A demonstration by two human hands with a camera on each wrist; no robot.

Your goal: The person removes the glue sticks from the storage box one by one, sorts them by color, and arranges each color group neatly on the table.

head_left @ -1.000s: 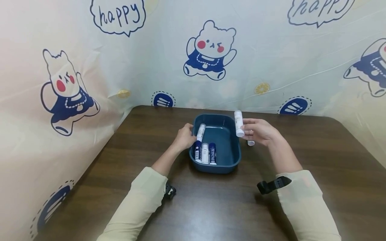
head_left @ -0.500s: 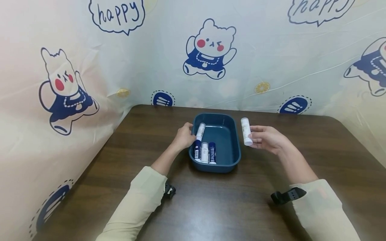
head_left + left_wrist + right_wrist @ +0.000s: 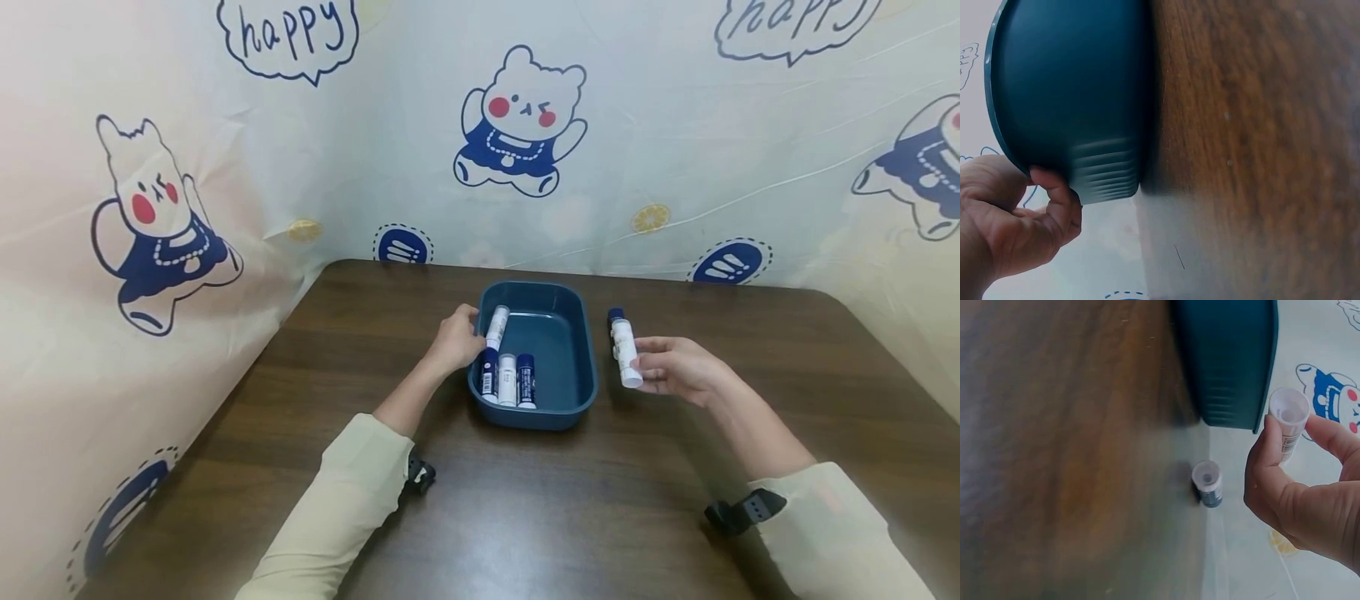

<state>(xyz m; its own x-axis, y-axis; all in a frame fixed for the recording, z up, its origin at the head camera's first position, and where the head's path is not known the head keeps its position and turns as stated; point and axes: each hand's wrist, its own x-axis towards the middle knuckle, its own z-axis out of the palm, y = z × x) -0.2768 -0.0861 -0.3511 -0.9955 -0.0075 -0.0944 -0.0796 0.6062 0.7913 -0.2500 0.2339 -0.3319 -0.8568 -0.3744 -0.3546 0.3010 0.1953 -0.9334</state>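
We pinched a white tube (image 3: 626, 357) in our right hand (image 3: 681, 368), a blue-and-white tube (image 3: 1209, 484) on the table (image 3: 480, 508) just beyond that grip, and to its left our left hand (image 3: 454, 340) gripped the bin (image 3: 558, 358) by its rim

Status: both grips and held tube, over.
Left grip holding blue bin by rim. Right grip pinching white tube above wooden table. Possible obstruction: blue-and-white tube lying nearby.

Screened tabletop workspace, room type indeterminable: one dark-brown wood-grain table (image 3: 540, 508) with rounded far corners; one pale, creased, upright sheet (image 3: 645, 125) printed with navy-blue-clad cartoon bears (image 3: 510, 157).
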